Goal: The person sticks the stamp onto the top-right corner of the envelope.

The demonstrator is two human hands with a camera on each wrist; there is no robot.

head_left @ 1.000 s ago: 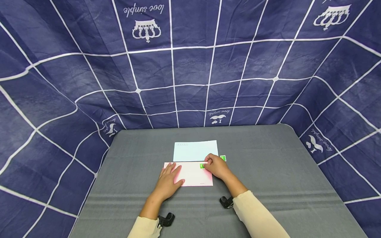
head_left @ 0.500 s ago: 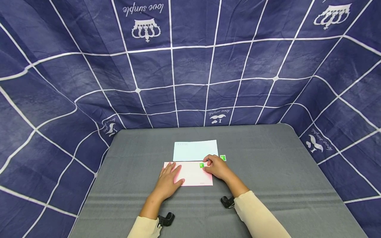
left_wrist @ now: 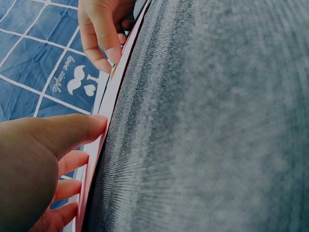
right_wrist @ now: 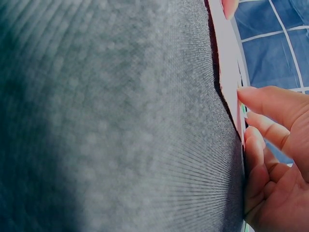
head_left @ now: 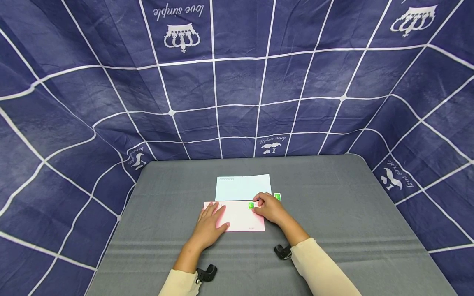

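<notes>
A pink envelope (head_left: 238,220) lies flat on the grey table. My left hand (head_left: 208,230) rests on its left part with fingers spread, the thumb near the front edge. At the envelope's upper right, my right hand (head_left: 272,207) pinches a small green postage stamp (head_left: 251,205) by its right side, between thumb and forefinger. The stamp seems to lie on or just over the paper; the head view cannot separate these. In the right wrist view, the thumb tip touches the envelope (right_wrist: 231,72), and only a sliver of green shows by the fingers.
Behind the pink envelope lies a pale blue envelope (head_left: 242,188), their edges close together. A second green stamp (head_left: 277,196) is on the grey table (head_left: 333,205) just right of it. A navy cloth (head_left: 237,82) with white lines surrounds the table's back and sides.
Over the last second the green stamp has shifted slightly leftward, and the right thumb has drawn back to its edge, uncovering more of it. The left hand stays put.
</notes>
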